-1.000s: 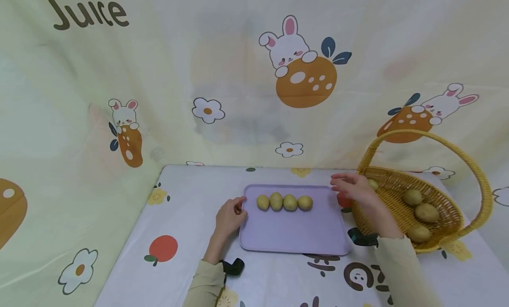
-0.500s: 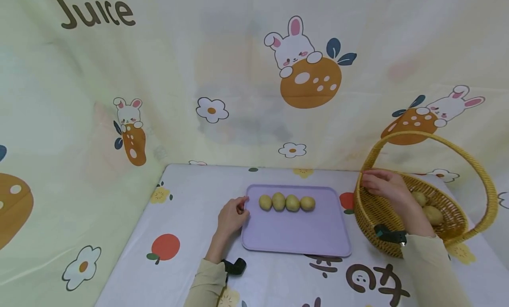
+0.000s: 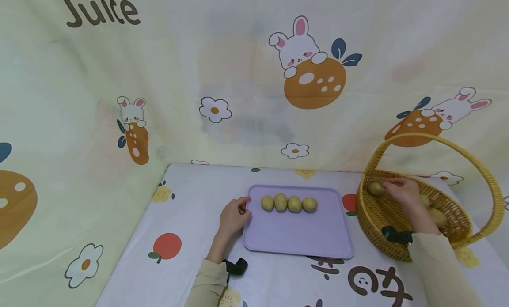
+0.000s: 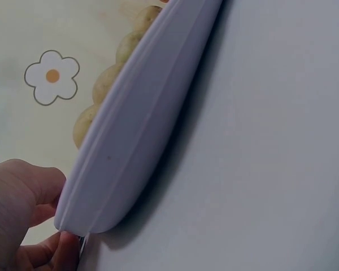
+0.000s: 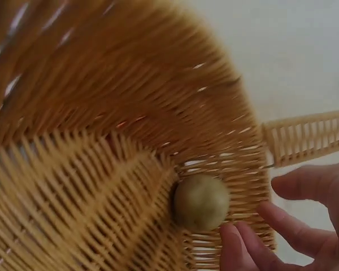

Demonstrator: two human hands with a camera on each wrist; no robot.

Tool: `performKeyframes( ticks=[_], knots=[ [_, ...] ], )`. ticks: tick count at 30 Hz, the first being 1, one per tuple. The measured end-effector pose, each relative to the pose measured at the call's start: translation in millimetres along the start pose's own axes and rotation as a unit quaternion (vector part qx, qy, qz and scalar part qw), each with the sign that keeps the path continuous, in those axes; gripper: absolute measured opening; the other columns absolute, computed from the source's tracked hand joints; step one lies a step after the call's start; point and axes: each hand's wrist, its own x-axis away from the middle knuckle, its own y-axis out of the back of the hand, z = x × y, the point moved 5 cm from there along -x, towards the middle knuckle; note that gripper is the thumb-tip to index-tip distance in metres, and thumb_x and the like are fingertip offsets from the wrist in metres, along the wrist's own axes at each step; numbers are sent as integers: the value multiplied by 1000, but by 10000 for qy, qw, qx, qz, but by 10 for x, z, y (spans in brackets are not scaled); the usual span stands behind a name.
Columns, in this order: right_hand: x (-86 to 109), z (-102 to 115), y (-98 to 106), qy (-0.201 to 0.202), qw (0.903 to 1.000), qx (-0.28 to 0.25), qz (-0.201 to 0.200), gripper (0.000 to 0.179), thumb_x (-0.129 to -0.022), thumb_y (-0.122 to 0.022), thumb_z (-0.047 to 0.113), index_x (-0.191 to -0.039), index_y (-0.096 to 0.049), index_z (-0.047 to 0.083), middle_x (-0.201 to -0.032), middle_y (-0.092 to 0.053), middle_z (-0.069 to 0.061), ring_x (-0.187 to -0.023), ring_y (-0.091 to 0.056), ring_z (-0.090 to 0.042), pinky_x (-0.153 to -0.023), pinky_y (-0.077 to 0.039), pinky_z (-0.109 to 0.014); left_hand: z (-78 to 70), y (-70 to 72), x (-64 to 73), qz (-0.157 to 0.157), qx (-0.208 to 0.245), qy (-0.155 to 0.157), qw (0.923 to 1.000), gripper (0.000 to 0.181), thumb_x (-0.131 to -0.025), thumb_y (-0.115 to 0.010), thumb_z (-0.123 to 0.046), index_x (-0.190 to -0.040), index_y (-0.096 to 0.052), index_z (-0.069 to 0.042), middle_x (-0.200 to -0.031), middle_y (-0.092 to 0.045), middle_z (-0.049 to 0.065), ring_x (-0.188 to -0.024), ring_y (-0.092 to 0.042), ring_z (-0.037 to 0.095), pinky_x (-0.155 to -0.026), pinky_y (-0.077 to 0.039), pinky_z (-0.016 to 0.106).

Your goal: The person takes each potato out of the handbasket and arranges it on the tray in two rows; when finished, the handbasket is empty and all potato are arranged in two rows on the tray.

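Note:
My left hand (image 3: 232, 218) pinches the left rim of a lilac tray (image 3: 294, 236); in the left wrist view its fingers lie on both sides of the tray's edge (image 4: 130, 130). Along the tray's back part several potatoes (image 3: 280, 202) sit in one row. My right hand (image 3: 405, 196) reaches inside a yellow wicker basket (image 3: 370, 236), its fingers spread and slightly bent. Right beside its fingertips lies a potato (image 5: 201, 202) against the basket wall; no grip on it shows. More potatoes (image 3: 438, 218) are partly hidden behind the right wrist.
The basket's tall arched handle (image 3: 483, 170) rises over the right forearm. Tray and basket stand on a white printed tablecloth (image 3: 199, 201), with a patterned curtain (image 3: 246, 77) behind. A gap separates the tray from the basket.
My right hand has moved right, from between tray and basket into the basket, then down beside the potato at its left end. The left hand keeps its place on the tray; the view shifts slightly.

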Motion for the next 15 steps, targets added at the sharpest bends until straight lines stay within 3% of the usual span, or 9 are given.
performKeyframes(
  ticks=[3,6,8,12,15],
  knots=[
    [-38,-76,20,-187,9993,285,-129,56,-100,-49,24,-135,-42,-20,-109,-60,-14,-75,-59,-2,-70,-55,-29,-5,6,-5,-22,15,-19,10000,43,-75,-65,-10,-117,-72,-7,-77,-53,-2,-68,-48,10,-58,-36,27],
    [-102,-157,36,-402,9979,405,-294,55,-99,-50,25,-134,-46,-17,-129,-47,-32,-81,-59,-13,-73,-54,-37,-10,16,-10,-52,18,-46,10000,43,-75,-65,-10,-117,-72,-7,-76,-53,-2,-68,-48,10,-58,-36,26],
    [-146,-210,35,-470,9976,466,-193,54,-99,-50,23,-136,-45,-16,-136,-43,-33,-77,-57,-15,-71,-52,-38,-14,21,-12,-61,23,-70,10000,43,-75,-65,-10,-117,-72,-7,-76,-53,-1,-67,-48,10,-58,-37,27],
    [-192,-275,14,-453,9974,537,180,56,-98,-49,20,-137,-41,-20,-122,-53,-31,-68,-57,-6,-67,-54,-35,-13,26,-14,1,26,21,10000,43,-76,-65,-11,-118,-72,-8,-77,-53,-2,-68,-48,10,-59,-36,27],
    [-182,-277,-5,-376,9967,521,503,60,-100,-47,21,-138,-33,-24,-110,-58,-24,-73,-60,-4,-71,-56,-36,-13,25,-17,35,29,97,9999,42,-76,-66,-11,-118,-72,-8,-78,-53,-2,-69,-48,10,-60,-37,27]
  ],
)
